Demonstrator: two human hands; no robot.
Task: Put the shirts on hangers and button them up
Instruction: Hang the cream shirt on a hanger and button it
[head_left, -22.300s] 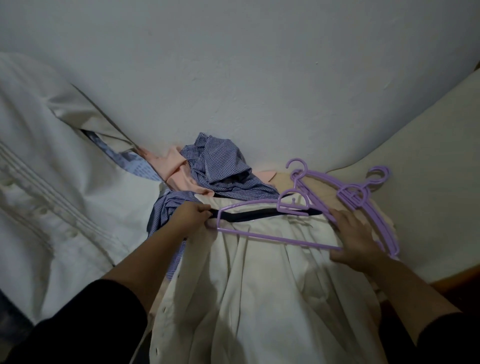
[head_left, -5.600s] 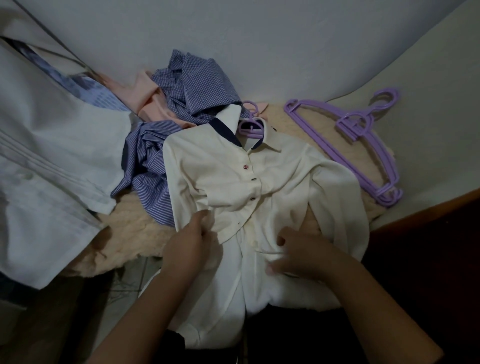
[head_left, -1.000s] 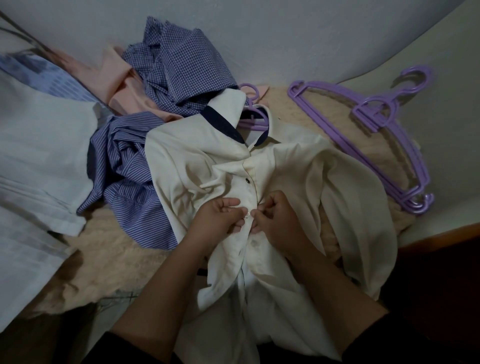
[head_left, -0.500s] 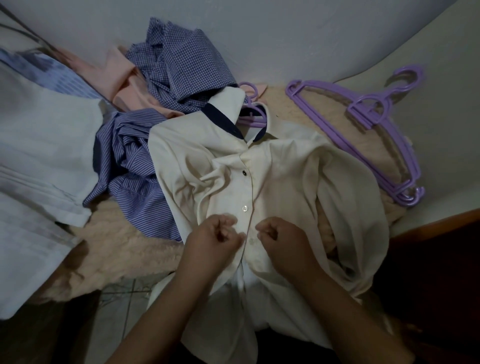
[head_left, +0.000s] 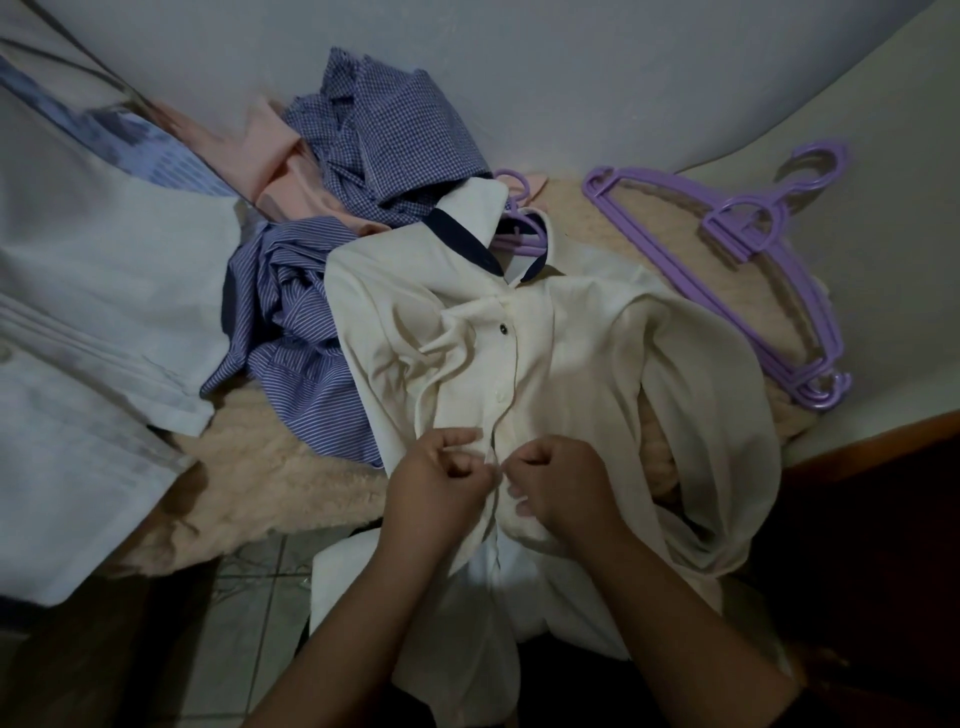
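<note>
Moved down the placket since the earlier frame: both hands now at a lower button than a second ago. Left hand (head_left: 439, 480) and right hand (head_left: 558, 480) close together, each pinching one front edge of cream shirt (head_left: 566, 364) at centre near. Already on purple hanger (head_left: 519, 231), hook poking out at far collar. Dark button (head_left: 503, 328) and pale button (head_left: 501, 396) above look fastened. Advice: keep edges level, find hole first, push button through flat, no tugging. Spare hangers (head_left: 753, 270) far right; striped shirt (head_left: 296, 332) and checked shirt (head_left: 384, 135) waiting left and far.
</note>
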